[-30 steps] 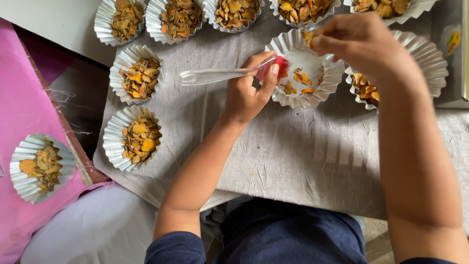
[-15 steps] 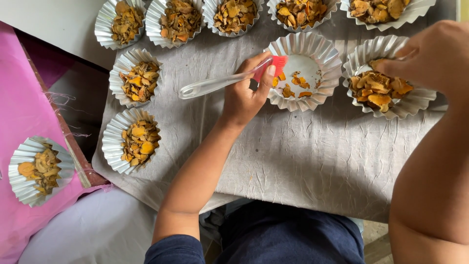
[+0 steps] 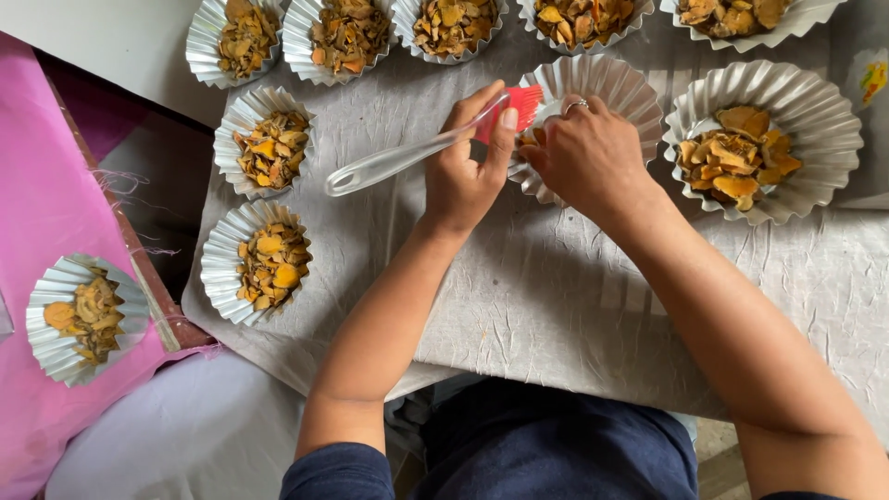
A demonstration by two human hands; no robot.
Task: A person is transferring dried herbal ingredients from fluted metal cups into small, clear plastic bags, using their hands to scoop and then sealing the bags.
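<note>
We see the left hand point(image 3: 468, 171) closed around a silicone pastry brush point(image 3: 421, 148), thumb and fingers pinching the clear handle just behind the red bristle head. The brush lies nearly flat over the grey cloth point(image 3: 556, 306), its long axis running from lower left to upper right: the rounded end of the handle points down-left toward the left-hand foil cups, and the red head points up-right into the fluted foil cup point(image 3: 620, 88) in front of the hands. That cup sits in the middle of the cloth, between a filled foil cup point(image 3: 815, 130) on the right and the row of filled cups along the far edge.

The right hand point(image 3: 588, 157) rests over the near rim of the same cup, just beside the brush head, with a ring on one finger. Its fingers are curled downward and drawn together over the cup; we cannot tell whether they pinch anything, since the fingertips are hidden under the hand. The two hands almost touch at the bristles.

The other cups hold dried yellow-orange slices point(image 3: 732, 162). One more filled cup point(image 3: 83, 315) sits apart on the pink cloth point(image 3: 37, 185) at the left.
</note>
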